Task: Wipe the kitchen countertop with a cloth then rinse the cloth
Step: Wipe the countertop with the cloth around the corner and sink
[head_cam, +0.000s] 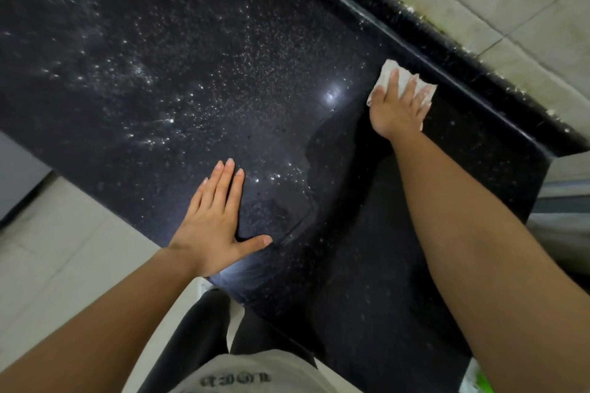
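Note:
A black speckled countertop (198, 80) fills most of the view, wet with droplets across its left and middle. My right hand (396, 108) lies flat with fingers spread on a white cloth (388, 72), pressing it onto the counter near the back raised lip. My left hand (214, 223) rests flat and open on the counter close to its front edge, holding nothing. A darker streak-free patch lies around and below the cloth.
A raised black backsplash lip (424, 51) runs diagonally along the back, with pale wall tiles (498, 0) beyond it. Light floor tiles (57, 252) show at the lower left below the counter edge. A green and white object (475, 376) peeks in at the bottom right.

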Tool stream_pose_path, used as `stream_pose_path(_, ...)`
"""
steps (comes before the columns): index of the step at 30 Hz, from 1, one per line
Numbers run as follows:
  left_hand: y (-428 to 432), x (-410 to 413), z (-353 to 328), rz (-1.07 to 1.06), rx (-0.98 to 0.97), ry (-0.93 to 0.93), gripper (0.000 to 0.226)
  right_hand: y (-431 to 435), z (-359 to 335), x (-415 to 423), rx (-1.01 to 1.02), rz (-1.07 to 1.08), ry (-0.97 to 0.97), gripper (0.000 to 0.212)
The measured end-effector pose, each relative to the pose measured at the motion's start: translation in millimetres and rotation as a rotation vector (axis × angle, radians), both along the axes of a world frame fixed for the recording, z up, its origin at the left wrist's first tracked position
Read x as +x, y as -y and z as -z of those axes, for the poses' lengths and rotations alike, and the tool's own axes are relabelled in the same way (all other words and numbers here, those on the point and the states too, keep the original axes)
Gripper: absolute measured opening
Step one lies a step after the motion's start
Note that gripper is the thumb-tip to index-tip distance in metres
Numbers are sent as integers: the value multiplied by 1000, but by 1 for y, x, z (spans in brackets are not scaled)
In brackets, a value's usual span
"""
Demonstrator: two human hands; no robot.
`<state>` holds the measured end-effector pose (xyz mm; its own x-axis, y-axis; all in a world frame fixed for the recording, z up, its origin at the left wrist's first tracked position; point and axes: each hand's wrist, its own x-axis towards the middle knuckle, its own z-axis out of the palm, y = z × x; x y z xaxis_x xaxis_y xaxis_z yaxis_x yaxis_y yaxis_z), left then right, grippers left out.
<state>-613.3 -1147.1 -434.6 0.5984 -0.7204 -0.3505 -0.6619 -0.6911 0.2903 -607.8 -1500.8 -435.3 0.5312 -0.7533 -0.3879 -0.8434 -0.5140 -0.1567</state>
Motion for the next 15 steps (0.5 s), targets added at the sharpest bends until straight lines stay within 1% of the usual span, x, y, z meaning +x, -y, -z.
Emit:
stream_pose_path(2,0,0,0,10,1,10,115,-10,1,14,0,-57,2,58)
stream_pose_path(8,0,0,-1,-5,3,-15,115,-83,6,32,-7,-395,20,56)
stream_pose_path(12,0,0,-1,-14,3,-33,116,-120,7,16,-21,-675,35,57)
stream_pose_path(15,-1,0,-1,-9,11,-36,117,-113,0,-8,19,-913,48,55)
